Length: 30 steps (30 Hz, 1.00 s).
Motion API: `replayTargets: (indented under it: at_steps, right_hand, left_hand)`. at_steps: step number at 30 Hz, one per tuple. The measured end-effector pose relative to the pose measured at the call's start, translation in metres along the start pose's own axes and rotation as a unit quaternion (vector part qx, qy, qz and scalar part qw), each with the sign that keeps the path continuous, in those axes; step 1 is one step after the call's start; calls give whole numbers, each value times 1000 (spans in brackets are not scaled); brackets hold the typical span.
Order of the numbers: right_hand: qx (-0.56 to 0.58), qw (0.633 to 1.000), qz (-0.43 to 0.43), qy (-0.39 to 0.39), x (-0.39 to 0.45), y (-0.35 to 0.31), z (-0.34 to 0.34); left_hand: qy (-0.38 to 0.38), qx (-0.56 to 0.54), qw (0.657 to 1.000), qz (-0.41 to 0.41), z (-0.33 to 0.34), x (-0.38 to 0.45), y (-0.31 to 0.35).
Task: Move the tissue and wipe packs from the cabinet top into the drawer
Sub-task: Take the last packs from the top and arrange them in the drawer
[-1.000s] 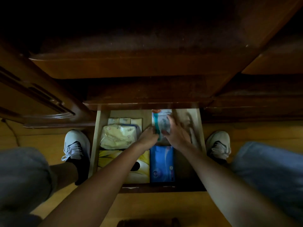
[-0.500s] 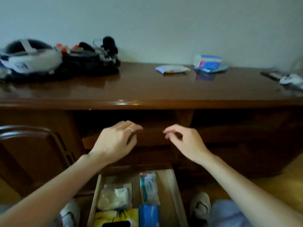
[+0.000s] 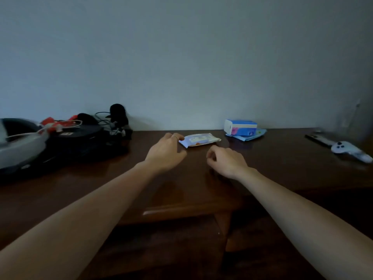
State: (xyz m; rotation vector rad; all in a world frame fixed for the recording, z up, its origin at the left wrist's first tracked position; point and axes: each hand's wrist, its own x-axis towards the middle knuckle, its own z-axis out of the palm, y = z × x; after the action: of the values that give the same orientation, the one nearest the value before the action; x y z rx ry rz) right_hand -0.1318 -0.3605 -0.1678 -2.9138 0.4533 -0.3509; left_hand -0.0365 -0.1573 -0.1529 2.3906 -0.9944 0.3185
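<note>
While both hands are reaching mid-frame, I'm seeing the left hand [image 3: 166, 153], loosely curled and empty, nearing the flat pack [image 3: 199, 139]; the right hand [image 3: 226, 161] is hovering half-curled, empty, probably ready to help. Box [image 3: 240, 127] is waiting upper right.

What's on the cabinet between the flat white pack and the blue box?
Nothing. In the head view, only bare dark wood of the cabinet top lies between the white pack and the blue box.

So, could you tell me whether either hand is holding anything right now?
Nothing is held: the left hand reaches beside the flat wipe pack; the right hand hovers empty.
</note>
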Motion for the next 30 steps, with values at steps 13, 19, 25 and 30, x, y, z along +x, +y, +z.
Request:
replayTargets:
  at_steps: [13,19,25,30]
  right_hand:
    - [62,948,277,143,225,144,14]
    - [-5,949,292,117,259,176,37]
    - [-9,984,156,86,234,148,32]
    - [33,996,80,17,162,106,16]
  left_hand:
    - [-76,103,992,15,153,179,-31]
    - [-51,164,985,12,162,203,-35]
    - [-91,95,991,-8,154,193,-29]
    - [-78,109,991,-26,120,125,-26]
